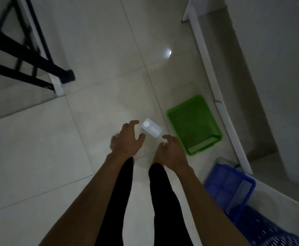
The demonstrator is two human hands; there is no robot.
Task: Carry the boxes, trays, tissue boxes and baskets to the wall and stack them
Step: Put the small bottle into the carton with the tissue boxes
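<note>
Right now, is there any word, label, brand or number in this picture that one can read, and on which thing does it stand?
None can be read.
The white box on the floor shows only a pale round mark, no letters.
The green tray and the blue baskets show no print.
The picture is dim and blurred.

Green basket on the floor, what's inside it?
Nothing shows inside the green basket: only its own mesh bottom and slotted walls. The picture is dim and blurred, so something small could be missed. The bit of floor right under it is covered.
</note>
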